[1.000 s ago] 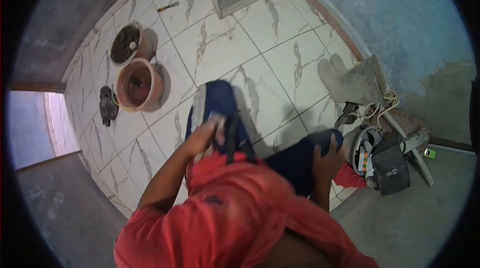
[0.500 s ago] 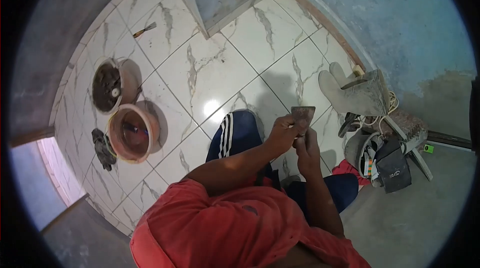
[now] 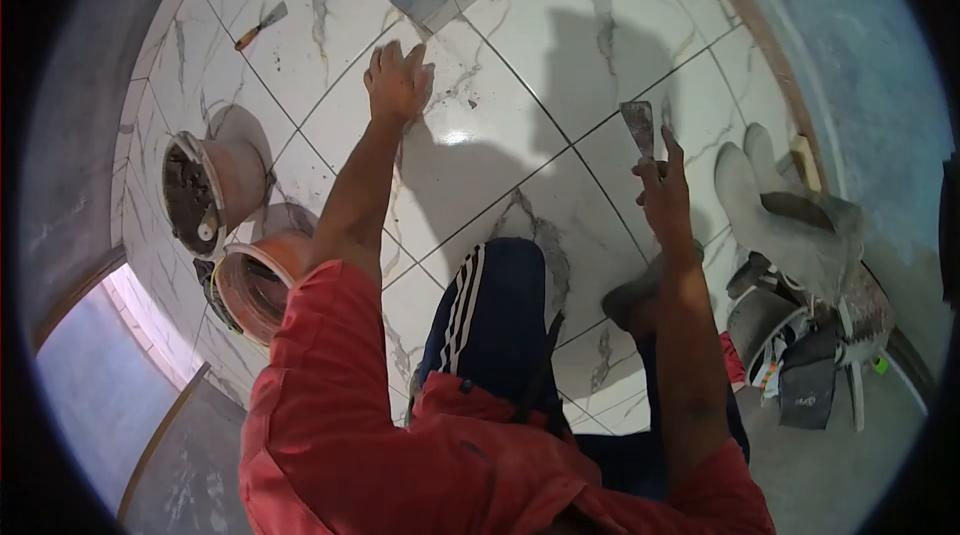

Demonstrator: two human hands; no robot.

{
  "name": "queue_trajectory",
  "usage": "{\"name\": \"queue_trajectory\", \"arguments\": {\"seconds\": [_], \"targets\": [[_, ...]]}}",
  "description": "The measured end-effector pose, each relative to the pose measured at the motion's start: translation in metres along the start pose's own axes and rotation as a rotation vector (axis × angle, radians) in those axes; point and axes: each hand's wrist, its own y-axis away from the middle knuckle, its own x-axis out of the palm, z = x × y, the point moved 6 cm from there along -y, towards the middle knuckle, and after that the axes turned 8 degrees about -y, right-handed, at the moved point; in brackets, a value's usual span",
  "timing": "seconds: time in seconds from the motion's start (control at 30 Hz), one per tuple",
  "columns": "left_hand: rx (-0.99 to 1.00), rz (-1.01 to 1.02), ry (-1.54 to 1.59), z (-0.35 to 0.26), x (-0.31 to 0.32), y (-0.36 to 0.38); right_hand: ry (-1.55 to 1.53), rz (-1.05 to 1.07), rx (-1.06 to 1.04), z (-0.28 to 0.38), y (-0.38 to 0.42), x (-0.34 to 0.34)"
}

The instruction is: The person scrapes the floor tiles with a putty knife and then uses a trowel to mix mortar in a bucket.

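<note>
My left hand (image 3: 398, 85) reaches far forward, fingers spread and pointing down at the marbled white floor tiles (image 3: 470, 195), close to the wall corner; it holds nothing that I can see. In my right hand (image 3: 666, 197) is a putty knife (image 3: 638, 125) with a dirty, greyish blade pointing away from me. That hand is raised over the tiles, its index finger stretched out beside the tool. A few small crumbs of debris (image 3: 472, 104) lie on the tile right of my left hand. A second putty knife (image 3: 262, 27) with an orange-brown handle rests on the floor at the far left.
Left of me stand a bucket (image 3: 240, 180) with dark grey material inside and another bucket (image 3: 285, 257), partly behind my arm. Grey rubber boots (image 3: 790, 240) stand at the right, near a black pouch (image 3: 808, 390) and other gear. A wall corner (image 3: 425, 20) juts out ahead.
My hands were together at the putty knife and have parted. The left reached forward to the floor by the corner; the right moved forward and right, keeping the knife. My view shifted too.
</note>
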Motion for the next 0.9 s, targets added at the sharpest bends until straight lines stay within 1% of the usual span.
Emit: {"name": "queue_trajectory", "arguments": {"seconds": [0.03, 0.1, 0.13, 0.17, 0.23, 0.27, 0.4, 0.47, 0.5, 0.57, 0.6, 0.67, 0.77, 0.9], "targets": [[0.019, 0.043, 0.004, -0.008, 0.006, -0.009, -0.031, 0.015, 0.043, -0.007, -0.013, 0.012], [-0.086, 0.034, 0.002, -0.038, 0.024, -0.009, -0.067, 0.041, 0.118, -0.023, -0.034, 0.031], [-0.038, 0.009, 0.065, -0.046, 0.031, -0.005, -0.069, 0.042, 0.121, -0.028, -0.036, 0.038], [-0.054, 0.043, 0.049, -0.045, 0.038, -0.001, -0.070, 0.046, 0.118, -0.033, -0.040, 0.044], [-0.045, -0.037, -0.035, -0.046, 0.033, -0.006, -0.079, 0.087, 0.142, -0.043, -0.052, 0.054], [-0.035, 0.003, -0.062, -0.045, 0.035, -0.008, -0.094, 0.097, 0.149, -0.047, -0.057, 0.058], [-0.054, 0.031, -0.054, -0.046, 0.036, -0.010, -0.032, 0.183, 0.126, -0.049, -0.089, 0.080], [-0.050, 0.037, -0.063, -0.046, 0.038, -0.010, 0.074, 0.316, 0.013, -0.042, -0.105, 0.095], [-0.042, 0.036, -0.058, -0.046, 0.039, -0.008, 0.071, 0.324, 0.017, -0.043, -0.112, 0.101], [-0.036, 0.037, -0.062, -0.045, 0.040, -0.006, 0.103, 0.310, -0.254, -0.029, -0.121, 0.113], [-0.027, 0.028, -0.063, -0.044, 0.040, -0.006, 0.101, 0.315, -0.256, -0.029, -0.126, 0.117], [-0.028, 0.027, -0.059, -0.043, 0.038, -0.005, 0.219, 0.340, -0.355, -0.024, -0.131, 0.125], [-0.030, 0.023, -0.053, -0.044, 0.037, -0.006, 0.292, 0.339, -0.310, -0.016, -0.135, 0.133], [-0.049, 0.058, -0.028, -0.043, 0.036, -0.007, 0.310, 0.305, -0.318, -0.006, -0.147, 0.134]]}}
